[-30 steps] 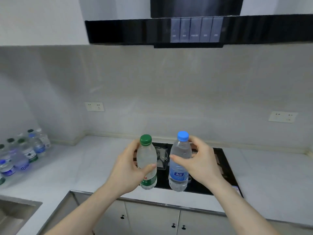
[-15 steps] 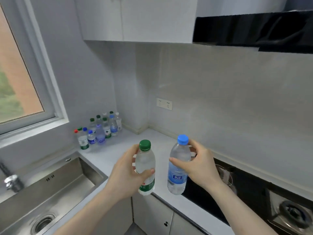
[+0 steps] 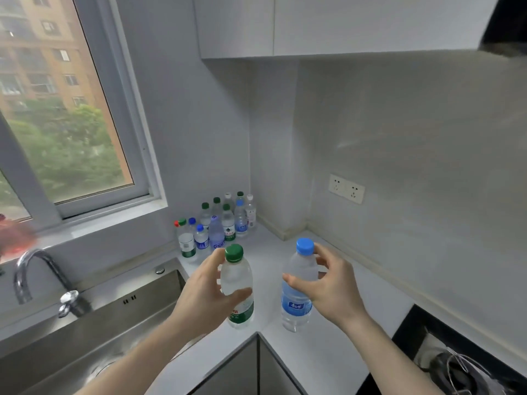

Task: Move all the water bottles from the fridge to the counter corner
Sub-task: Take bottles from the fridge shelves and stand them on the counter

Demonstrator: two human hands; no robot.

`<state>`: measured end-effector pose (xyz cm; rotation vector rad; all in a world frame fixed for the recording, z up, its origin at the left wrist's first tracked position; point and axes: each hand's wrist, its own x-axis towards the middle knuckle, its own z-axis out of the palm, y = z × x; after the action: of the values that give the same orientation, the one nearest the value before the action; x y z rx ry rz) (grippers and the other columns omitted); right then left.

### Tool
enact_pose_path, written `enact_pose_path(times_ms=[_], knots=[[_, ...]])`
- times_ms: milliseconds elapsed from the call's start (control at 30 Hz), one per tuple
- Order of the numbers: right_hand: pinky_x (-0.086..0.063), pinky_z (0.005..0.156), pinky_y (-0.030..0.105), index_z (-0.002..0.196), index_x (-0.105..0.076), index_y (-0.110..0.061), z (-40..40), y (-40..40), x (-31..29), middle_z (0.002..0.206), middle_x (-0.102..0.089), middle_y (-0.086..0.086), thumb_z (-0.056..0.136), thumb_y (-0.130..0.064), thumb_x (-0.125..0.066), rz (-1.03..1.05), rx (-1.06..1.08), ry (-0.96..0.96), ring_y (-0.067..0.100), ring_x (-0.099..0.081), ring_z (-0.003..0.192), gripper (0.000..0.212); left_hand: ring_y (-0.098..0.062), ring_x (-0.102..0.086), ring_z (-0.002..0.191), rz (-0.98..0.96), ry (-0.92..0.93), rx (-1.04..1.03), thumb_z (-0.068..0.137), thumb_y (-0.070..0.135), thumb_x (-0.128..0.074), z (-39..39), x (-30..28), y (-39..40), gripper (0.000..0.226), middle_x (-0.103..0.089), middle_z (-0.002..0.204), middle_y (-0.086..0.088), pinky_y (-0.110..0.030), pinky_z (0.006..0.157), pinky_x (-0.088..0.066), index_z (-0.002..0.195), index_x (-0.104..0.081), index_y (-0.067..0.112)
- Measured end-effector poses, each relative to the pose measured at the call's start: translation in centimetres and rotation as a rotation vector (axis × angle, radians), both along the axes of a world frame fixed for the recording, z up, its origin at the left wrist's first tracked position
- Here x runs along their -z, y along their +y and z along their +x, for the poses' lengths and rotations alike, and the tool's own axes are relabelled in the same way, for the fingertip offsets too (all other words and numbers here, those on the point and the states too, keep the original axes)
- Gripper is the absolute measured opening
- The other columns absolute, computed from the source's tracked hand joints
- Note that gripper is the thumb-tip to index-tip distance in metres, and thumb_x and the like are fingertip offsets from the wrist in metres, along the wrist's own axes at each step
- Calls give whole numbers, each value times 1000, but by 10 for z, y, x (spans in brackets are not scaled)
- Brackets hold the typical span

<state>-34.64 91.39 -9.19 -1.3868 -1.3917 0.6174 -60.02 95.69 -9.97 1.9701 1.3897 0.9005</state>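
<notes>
Green cap, green label: left hand (image 3: pixel 204 292) is wrapped round the green bottle (image 3: pixel 237 289), thumb across the front, fingers behind. Label has red and white characters, too blurred to read. Bottle upright, held above the counter (image 3: pixel 273 260), not touching it.

Right hand (image 3: pixel 330 283) grips the blue bottle (image 3: pixel 299 286) at the upper body, thumb in front, fingers curled round the back just under the blue cap. Blue label with white characters, unreadable. Also upright and held above the counter. The two bottles are side by side, apart.

Bottle group (image 3: pixel 218 223) stands in the counter corner against the wall, under the window (image 3: pixel 65 109): roughly a dozen clear bottles packed close. Caps mostly green and blue, a couple white, one red at the left end. Labels green, blue, white; one has a dark triangle mark, text too small to read.

Around:
- steel sink (image 3: pixel 85 329) at left, chrome tap (image 3: pixel 37 277) over it
- double socket (image 3: pixel 346 188) on the right wall
- white upper cabinet (image 3: pixel 313 24) above
- black hob (image 3: pixel 462 363) at lower right with a wire pan stand
- red blurred object at the left edge, can't identify

Counter between the held bottles and the group is bare white. The green bottle's cap overlaps the group's front row in this view.
</notes>
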Motion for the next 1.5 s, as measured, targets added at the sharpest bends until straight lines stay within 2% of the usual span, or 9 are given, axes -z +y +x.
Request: enact_pose_path(times_ms=[133,233,367,700,833,1000,1133,1367,1500], knots=[[-60,88,44,107,-67,-49,1,46,6,105,-72,-21,70,-33,-96,7,-41,16,10,-69,100,49,-6,-63,108,-1,28,-59,74,45,-86,-5,6,35,58,-62,116,27,-40,90,-59,116,-47,51],[-60,88,46,103,-67,-50,1,72,13,104,-71,-22,69,-32,-96,2,-54,21,11,-68,102,48,-8,-64,104,-17,73,-106,72,56,-81,-11,9,58,56,-64,113,25,-42,87,-59,114,-45,49],[-61,86,45,104,-69,-42,5,99,21,101,-74,-19,70,-30,-96,-23,-80,42,10,-70,97,45,-10,-65,100,-21,114,-147,69,58,-81,-14,13,83,56,-63,110,25,-43,84,-60,111,-45,49],[-63,83,34,105,-67,-45,5,154,42,100,-73,-21,70,-26,-96,-74,-86,17,5,-70,95,49,-17,-61,104,-101,193,-200,70,47,-87,-24,36,154,61,-61,116,16,-42,86,-57,112,-43,42],[-63,83,36,105,-67,-47,0,178,52,102,-73,-21,69,-27,-97,-116,-68,-10,6,-70,95,51,-16,-60,98,-135,221,-209,71,47,-88,-28,48,183,59,-59,110,16,-31,78,-51,106,-42,38],[-62,83,37,106,-69,-40,-16,220,63,99,-74,-17,69,-27,-96,-179,-76,-43,6,-71,93,48,-17,-58,94,-178,253,-231,69,48,-87,-46,66,228,58,-59,106,13,-30,72,-47,101,-42,33],[-62,82,40,105,-66,-40,-39,258,72,100,-72,-13,68,-30,-94,-219,-71,-71,9,-69,94,48,-18,-58,94,-196,291,-236,68,49,-86,-68,85,267,60,-59,106,11,-32,73,-49,103,-41,32],[-60,78,45,98,-60,-31,-81,317,99,92,-69,-7,64,-34,-87,-288,-51,-149,17,-67,87,44,-22,-58,94,-262,314,-235,65,49,-84,-97,126,324,62,-57,107,10,-38,80,-53,103,-37,33],[-55,74,38,95,-53,-30,-98,339,115,90,-63,-8,63,-37,-86,-327,-38,-200,16,-61,83,46,-24,-58,92,-300,303,-238,65,46,-83,-102,144,342,61,-55,106,8,-37,76,-50,102,-36,31]])
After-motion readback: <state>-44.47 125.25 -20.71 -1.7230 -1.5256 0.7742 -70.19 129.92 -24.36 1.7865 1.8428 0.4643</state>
